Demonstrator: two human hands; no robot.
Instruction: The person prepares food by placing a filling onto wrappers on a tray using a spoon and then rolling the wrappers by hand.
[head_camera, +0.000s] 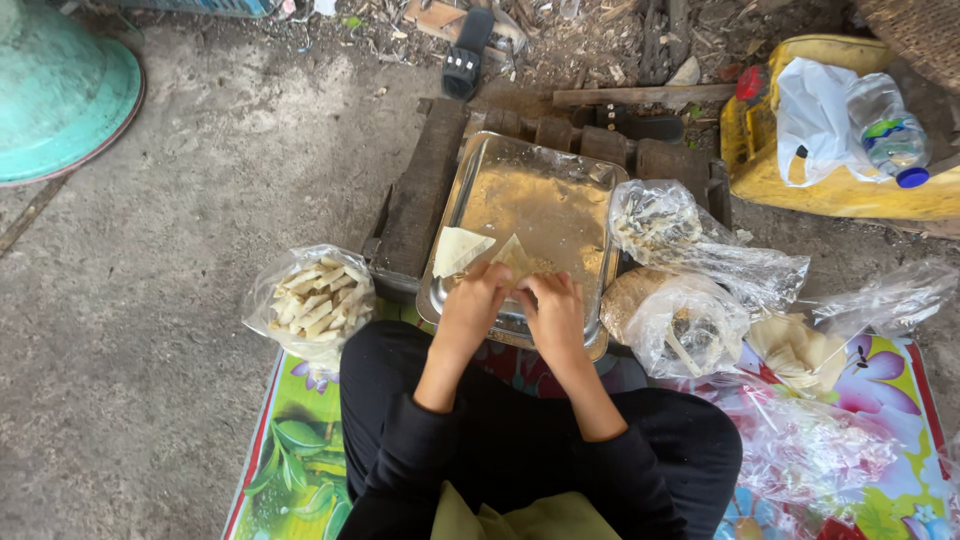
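A rectangular metal tray rests on a low dark wooden stand in front of my crossed legs. On it lie two pale triangular wrappers: one loose at the near left, one under my fingers. My left hand and my right hand sit side by side at the tray's near edge, fingers curled down on the second wrapper. What lies under the fingers is hidden.
A clear bag of pale rolled sticks sits at my left. Several clear plastic bags with filling and wrappers lie at my right on a flowered mat. A yellow jerrycan with a water bottle stands far right; a teal basin far left.
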